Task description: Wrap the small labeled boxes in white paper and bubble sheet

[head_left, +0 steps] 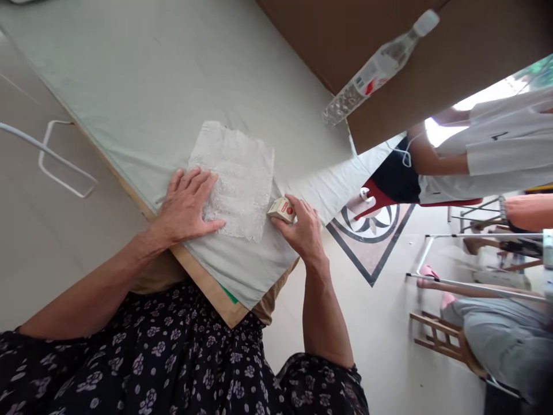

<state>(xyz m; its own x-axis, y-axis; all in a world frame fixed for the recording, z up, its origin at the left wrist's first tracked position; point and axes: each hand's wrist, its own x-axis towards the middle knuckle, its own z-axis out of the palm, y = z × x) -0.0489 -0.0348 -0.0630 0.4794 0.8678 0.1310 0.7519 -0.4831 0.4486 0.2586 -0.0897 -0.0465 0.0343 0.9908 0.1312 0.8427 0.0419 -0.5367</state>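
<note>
A whitish, textured sheet that looks like bubble wrap (237, 178) lies flat on the pale cloth. My left hand (188, 204) rests on its left edge, palm down with thumb and fingers apart. Just right of the sheet, my right hand (305, 227) grips a small cream cardboard box (282, 210) with red print, thumb at the near side and fingers over the far side. The box sits tilted close to the cloth; whether it touches the cloth I cannot tell. Its contents are hidden.
The pale cloth (173, 75) covers a table whose wooden corner (220, 300) points towards me. A clear plastic bottle (371, 75) and a large brown cardboard box (389, 109) are at the upper right. A white metal frame (64, 158) is at left. Other people sit at right.
</note>
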